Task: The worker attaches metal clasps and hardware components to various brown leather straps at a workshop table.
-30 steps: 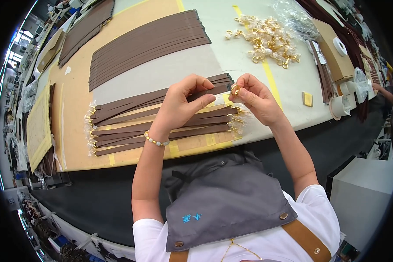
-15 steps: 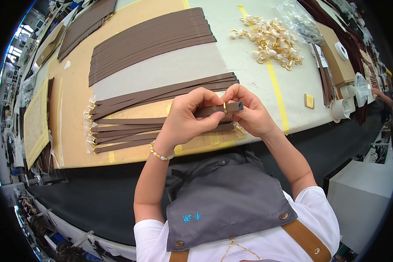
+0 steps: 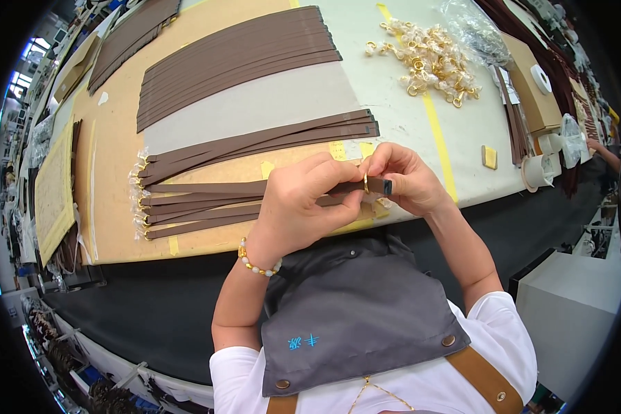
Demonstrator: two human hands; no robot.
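Just above the table's near edge, a flat brown strap (image 3: 379, 185) with a dark end is held between my two hands. A thin gold ring (image 3: 366, 182) sits around it a little short of that end. My left hand (image 3: 302, 199) pinches the strap left of the ring, thumb below and fingers above. My right hand (image 3: 412, 181) is closed at the ring and strap end, its fingertips touching the ring's top. Under my left hand lie several brown straps (image 3: 207, 200) with gold hardware wrapped in clear plastic (image 3: 142, 200) at their left ends.
Beyond is a wide row of flat brown straps (image 3: 238, 65). Plastic-wrapped gold clasps (image 3: 431, 61) are heaped at the far right. A small yellow block (image 3: 489, 157), a cardboard box (image 3: 531, 90) and white tape rolls (image 3: 537, 174) line the right side. A white box (image 3: 573, 303) stands off the table.
Both hands have shifted slightly right and nearer to me with the strap and ring. My left hand has turned a little, its back now more upward.
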